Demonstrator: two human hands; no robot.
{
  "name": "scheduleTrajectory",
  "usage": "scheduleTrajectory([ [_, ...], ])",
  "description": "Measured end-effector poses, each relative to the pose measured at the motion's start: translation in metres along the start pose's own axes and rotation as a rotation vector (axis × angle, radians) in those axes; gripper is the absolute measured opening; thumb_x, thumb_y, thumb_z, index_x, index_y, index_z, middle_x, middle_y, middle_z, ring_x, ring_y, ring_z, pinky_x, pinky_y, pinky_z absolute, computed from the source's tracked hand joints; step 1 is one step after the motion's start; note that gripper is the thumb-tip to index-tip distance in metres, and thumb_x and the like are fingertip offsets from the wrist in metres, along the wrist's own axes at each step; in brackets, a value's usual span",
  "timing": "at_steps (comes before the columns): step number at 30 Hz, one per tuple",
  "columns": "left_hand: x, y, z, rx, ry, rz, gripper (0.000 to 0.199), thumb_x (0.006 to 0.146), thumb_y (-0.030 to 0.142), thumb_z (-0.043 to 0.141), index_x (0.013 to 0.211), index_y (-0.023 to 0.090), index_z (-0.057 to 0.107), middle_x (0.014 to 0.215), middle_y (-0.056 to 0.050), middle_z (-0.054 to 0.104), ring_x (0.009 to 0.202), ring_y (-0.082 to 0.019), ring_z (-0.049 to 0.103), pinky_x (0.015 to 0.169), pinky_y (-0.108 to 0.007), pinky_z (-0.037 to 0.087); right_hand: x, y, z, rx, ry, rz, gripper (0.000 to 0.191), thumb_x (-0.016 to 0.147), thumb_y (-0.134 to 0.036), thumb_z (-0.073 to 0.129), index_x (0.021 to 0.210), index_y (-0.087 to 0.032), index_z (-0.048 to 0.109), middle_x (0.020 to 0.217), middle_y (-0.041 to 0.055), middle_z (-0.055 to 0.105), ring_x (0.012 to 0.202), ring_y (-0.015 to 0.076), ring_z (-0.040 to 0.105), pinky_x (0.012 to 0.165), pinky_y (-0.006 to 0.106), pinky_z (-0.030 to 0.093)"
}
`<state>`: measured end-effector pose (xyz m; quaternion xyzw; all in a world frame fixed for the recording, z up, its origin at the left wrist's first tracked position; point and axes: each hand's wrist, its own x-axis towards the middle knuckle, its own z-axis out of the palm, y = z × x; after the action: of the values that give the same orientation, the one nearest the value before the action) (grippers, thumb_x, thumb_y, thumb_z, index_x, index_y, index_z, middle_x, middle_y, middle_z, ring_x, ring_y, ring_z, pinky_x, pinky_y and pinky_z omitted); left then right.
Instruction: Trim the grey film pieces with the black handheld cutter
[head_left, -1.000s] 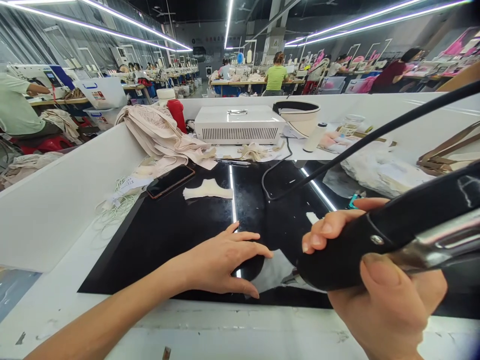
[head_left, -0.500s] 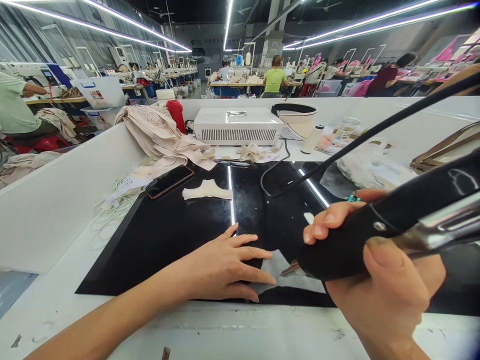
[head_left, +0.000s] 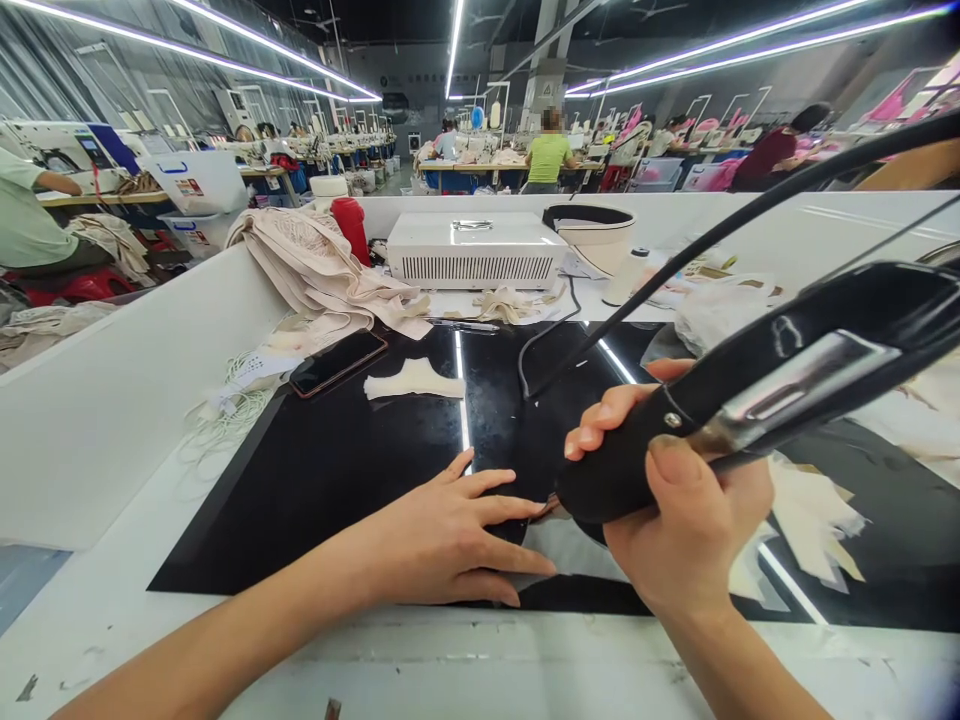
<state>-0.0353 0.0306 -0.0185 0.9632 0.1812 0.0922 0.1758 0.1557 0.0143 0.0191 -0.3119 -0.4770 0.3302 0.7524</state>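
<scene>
My left hand (head_left: 457, 535) lies flat with its fingers spread, pressing a thin translucent whitish sheet (head_left: 574, 548) onto the black glossy board (head_left: 337, 480). In my right hand (head_left: 682, 500) is a black corded electric cutter (head_left: 750, 400) with a metal lever along its side, my thumb beside the lever. The cutter's narrow coppery tip (head_left: 551, 508) is down at the sheet's upper edge, close to my left fingertips; whether it touches the sheet I cannot tell. Part of the sheet is hidden under my left hand and behind the cutter.
Whitish fabric pieces (head_left: 814, 515) lie right of my right hand. A cream cutout (head_left: 415, 379) and a phone (head_left: 339, 362) are further back. Behind stand a white vented box (head_left: 476, 250), draped beige fabric (head_left: 315, 265) and a round bin (head_left: 592, 240). The black cable (head_left: 705, 235) arches across the right side.
My right hand and the cutter have moved left and slightly up, bringing the tip close to my left fingers. Fabric pieces at right have come into view. My left hand is nearly still.
</scene>
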Motion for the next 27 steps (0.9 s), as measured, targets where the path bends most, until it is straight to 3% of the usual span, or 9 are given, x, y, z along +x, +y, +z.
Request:
scheduleTrajectory([
  [7, -0.002, 0.001, -0.002, 0.046, -0.001, 0.009, 0.035, 0.101, 0.046, 0.062, 0.135, 0.040, 0.067, 0.153, -0.005, 0.057, 0.150, -0.038, 0.043, 0.121, -0.072, 0.027, -0.003, -0.001, 0.001, 0.023, -0.019, 0.013, 0.034, 0.087, -0.036, 0.078, 0.115, -0.026, 0.061, 0.083, -0.0020, 0.064, 0.064, 0.0163, 0.062, 0.058, 0.033, 0.055],
  [16, -0.001, 0.005, -0.004, 0.055, -0.081, -0.019, 0.035, 0.104, 0.045, 0.057, 0.138, 0.041, 0.064, 0.160, -0.002, 0.050, 0.151, -0.042, 0.039, 0.118, -0.079, 0.024, -0.014, -0.003, -0.002, 0.048, -0.078, 0.020, 0.036, 0.089, -0.040, 0.077, 0.119, -0.028, 0.060, 0.085, -0.0013, 0.062, 0.066, 0.0169, 0.062, 0.058, 0.033, 0.055],
  [22, -0.001, 0.002, -0.001, 0.038, -0.037, 0.002, 0.035, 0.103, 0.044, 0.059, 0.138, 0.039, 0.064, 0.158, -0.003, 0.052, 0.151, -0.040, 0.039, 0.119, -0.076, 0.026, -0.007, -0.005, -0.001, 0.070, -0.045, 0.014, 0.035, 0.085, -0.036, 0.080, 0.115, -0.026, 0.064, 0.083, -0.0013, 0.065, 0.066, 0.0167, 0.063, 0.057, 0.033, 0.057],
  [27, 0.000, 0.000, 0.001, -0.077, -0.049, -0.038, 0.039, 0.099, 0.043, 0.066, 0.138, 0.035, 0.061, 0.158, -0.002, 0.053, 0.154, -0.037, 0.034, 0.122, -0.074, 0.022, 0.008, -0.013, -0.002, 0.056, 0.088, -0.044, 0.034, 0.075, -0.032, 0.083, 0.106, -0.024, 0.070, 0.075, -0.0020, 0.067, 0.060, 0.0166, 0.060, 0.050, 0.030, 0.054],
])
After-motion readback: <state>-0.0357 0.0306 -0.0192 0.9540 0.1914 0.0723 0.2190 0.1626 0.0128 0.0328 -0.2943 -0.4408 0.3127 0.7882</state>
